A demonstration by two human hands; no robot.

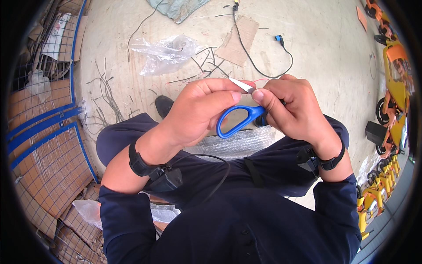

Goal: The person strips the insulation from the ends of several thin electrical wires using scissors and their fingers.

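My right hand [290, 105] grips a pair of scissors with its thumb near the pivot. One blue handle loop [234, 122] hangs toward my left palm, and the pale blade [241, 85] points up and left. My left hand [197, 109] meets the blade, its thumb and index finger drawn together beside it. What lies between those fingertips is hidden. A thin red wire [262, 80] shows between the two hands; whether either one holds it is unclear. A black cable [254, 67] curves up to the back of my right hand, and its other end carries a blue-and-black connector [279, 39].
Cut black cable pieces [211, 62] litter the concrete floor beside clear plastic film [168, 52] and a cardboard piece [238, 41]. More black cables [107, 95] lie left. Blue wire-mesh panels [43, 128] enclose cardboard. Bubble wrap [230, 143] lies between my legs; yellow wheeled machines [392, 85] line the right.
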